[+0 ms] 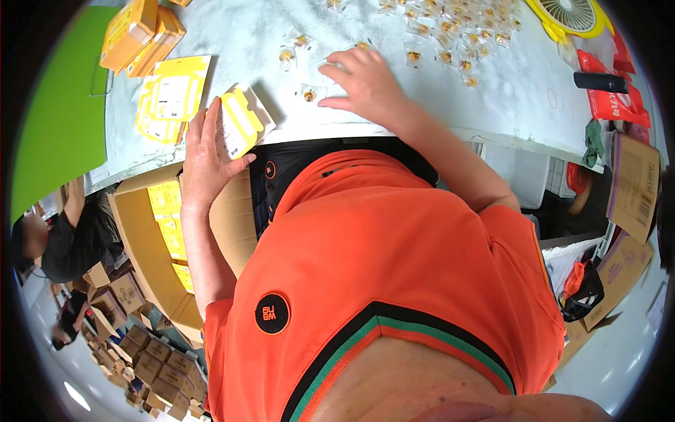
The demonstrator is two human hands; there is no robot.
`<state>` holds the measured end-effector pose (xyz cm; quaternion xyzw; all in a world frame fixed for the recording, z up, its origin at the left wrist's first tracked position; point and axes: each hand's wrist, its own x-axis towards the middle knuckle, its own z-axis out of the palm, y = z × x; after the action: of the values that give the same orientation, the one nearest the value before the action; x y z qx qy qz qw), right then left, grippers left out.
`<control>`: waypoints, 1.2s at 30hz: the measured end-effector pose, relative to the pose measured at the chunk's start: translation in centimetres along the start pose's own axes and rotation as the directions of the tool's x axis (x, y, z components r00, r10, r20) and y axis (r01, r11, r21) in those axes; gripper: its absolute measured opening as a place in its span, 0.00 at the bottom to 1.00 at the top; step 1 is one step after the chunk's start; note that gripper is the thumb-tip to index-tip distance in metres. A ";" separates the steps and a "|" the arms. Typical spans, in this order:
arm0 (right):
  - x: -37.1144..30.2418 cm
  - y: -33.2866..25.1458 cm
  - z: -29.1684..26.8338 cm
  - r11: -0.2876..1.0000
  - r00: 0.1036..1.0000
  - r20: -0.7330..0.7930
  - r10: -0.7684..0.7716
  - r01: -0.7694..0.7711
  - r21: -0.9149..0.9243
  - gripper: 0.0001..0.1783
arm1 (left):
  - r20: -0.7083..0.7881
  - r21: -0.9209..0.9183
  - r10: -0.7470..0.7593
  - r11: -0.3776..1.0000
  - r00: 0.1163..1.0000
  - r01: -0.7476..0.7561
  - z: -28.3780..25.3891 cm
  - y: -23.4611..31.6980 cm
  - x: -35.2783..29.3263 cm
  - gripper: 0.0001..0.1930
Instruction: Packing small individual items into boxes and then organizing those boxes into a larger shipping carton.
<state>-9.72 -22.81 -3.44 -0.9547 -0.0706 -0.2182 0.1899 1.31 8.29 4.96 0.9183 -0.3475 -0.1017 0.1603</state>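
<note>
At the table's near edge, my left hand (204, 158) is closed round a small yellow-and-white carton (239, 126), its thumb along the near end. The carton's white flap stands out on the right side. My right hand (370, 88) is over the white-covered table (232, 35), fingers spread, with nothing seen in its grasp. Beside its thumb lies a small clear packet (309, 95) with a brown-orange piece inside. Another packet (363, 46) shows just past its fingertips, and a further packet (287, 58) lies to the left.
Many similar packets (460, 35) are scattered at the far right. Flat yellow-and-white cartons (172, 95) and orange stacks (130, 35) lie to the left. A yellow fan (571, 15) stands far right. Below the table's left edge, a large cardboard box (133, 232) holds yellow cartons. Another person (77, 239) is at far left.
</note>
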 end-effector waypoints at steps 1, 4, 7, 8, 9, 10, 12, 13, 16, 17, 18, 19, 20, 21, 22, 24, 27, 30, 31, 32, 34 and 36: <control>0.1 -0.5 0.4 1.000 0.999 0.034 0.012 -0.011 -0.020 0.20 | 0.001 -0.002 -0.006 1.000 1.000 0.006 0.0 0.0 -0.1 0.60; 0.1 -0.7 1.7 0.999 0.999 -0.020 -0.038 0.038 -0.014 0.20 | 0.009 -0.011 -0.020 1.000 1.000 0.020 -0.1 0.0 0.0 0.60; 0.1 1.1 1.7 0.999 0.986 -0.167 -0.025 0.030 0.029 0.19 | 0.014 -0.016 -0.035 0.999 0.999 0.036 -0.2 0.0 -0.3 0.60; 0.1 2.0 1.4 0.999 0.976 -0.217 -0.002 0.012 0.047 0.19 | 0.010 -0.015 -0.037 0.999 0.999 0.037 -0.1 -0.1 -0.4 0.60; 0.1 2.8 0.9 0.998 0.978 -0.199 0.060 -0.061 -0.001 0.18 | 0.007 -0.014 -0.041 0.999 0.999 0.041 0.0 -0.2 -0.5 0.60; 0.2 3.6 0.0 0.990 0.975 -0.183 0.123 -0.135 -0.050 0.17 | 0.011 -0.015 -0.036 0.999 0.999 0.036 0.0 -0.2 -0.5 0.60; 0.4 4.7 -0.2 0.968 0.969 -0.130 0.209 -0.224 -0.117 0.16 | 0.019 -0.013 -0.020 1.000 1.000 0.020 -0.1 0.1 -0.2 0.60; 0.7 5.3 0.0 0.961 0.969 -0.090 0.231 -0.241 -0.133 0.16 | 0.018 -0.011 -0.002 1.000 1.000 0.002 0.0 0.1 -0.1 0.60; 1.6 6.5 0.6 0.953 0.960 -0.011 0.280 -0.279 -0.121 0.14 | 0.006 -0.015 0.023 1.000 1.000 -0.023 0.2 0.0 0.1 0.60; 2.0 6.8 0.9 0.951 0.956 0.010 0.293 -0.290 -0.106 0.14 | 0.000 -0.027 0.018 0.999 1.000 -0.018 0.3 0.1 0.1 0.60; 2.6 7.0 1.1 0.949 0.952 0.041 0.304 -0.299 -0.095 0.14 | -0.004 -0.040 0.013 0.999 1.000 -0.013 0.4 0.1 0.1 0.60; 3.2 7.3 1.4 0.948 0.947 0.073 0.314 -0.308 -0.084 0.14 | 0.000 -0.022 0.017 1.000 1.000 -0.017 0.3 0.0 0.0 0.60; 3.7 7.3 1.8 0.946 0.940 0.105 0.323 -0.317 -0.074 0.14 | 0.004 -0.004 0.020 1.000 1.000 -0.020 0.3 0.0 0.0 0.60; 4.2 6.9 2.3 0.952 0.946 0.103 0.306 -0.302 -0.053 0.15 | 0.007 0.014 0.022 1.000 1.000 -0.022 0.3 0.0 -0.1 0.60; 4.8 6.3 3.0 0.957 0.952 0.100 0.291 -0.289 -0.033 0.15 | 0.012 0.015 0.019 1.000 1.000 -0.020 0.2 0.0 -0.1 0.60; 5.7 5.4 3.9 0.966 0.965 0.063 0.255 -0.257 0.017 0.17 | 0.018 0.018 0.011 1.000 1.000 -0.011 0.2 -0.1 -0.2 0.60; 6.2 4.7 4.9 0.980 0.979 -0.061 0.194 -0.191 0.058 0.24 | -0.012 0.041 0.030 0.999 0.999 -0.029 0.4 -0.2 -0.4 0.60; 6.8 3.7 5.7 0.998 0.993 -0.112 0.043 -0.036 0.057 0.30 | 0.005 0.039 0.029 0.999 1.000 -0.029 0.4 -0.3 -0.1 0.60; 6.9 3.0 6.2 0.999 0.998 -0.056 0.009 -0.006 0.041 0.31 | 0.011 0.044 0.026 0.999 1.000 -0.027 0.4 -0.3 -0.1 0.60; 7.0 2.3 6.8 0.999 1.000 -0.001 -0.024 0.024 0.026 0.32 | 0.016 0.050 0.025 0.998 1.000 -0.025 0.4 -0.3 0.0 0.59; 6.8 1.2 7.0 0.997 0.993 0.101 -0.067 0.064 0.033 0.34 | 0.019 0.061 0.023 0.998 1.000 -0.024 0.5 -0.4 0.3 0.59; 6.2 -0.1 6.9 0.994 0.978 0.191 -0.084 0.070 0.079 0.36 | 0.024 0.075 0.024 0.997 0.999 -0.026 0.5 -0.5 0.7 0.59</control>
<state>-1.54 -19.70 -6.38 -0.9605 -0.1337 -0.1286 0.2077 1.94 8.06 4.27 0.9180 -0.3643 -0.0970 0.1229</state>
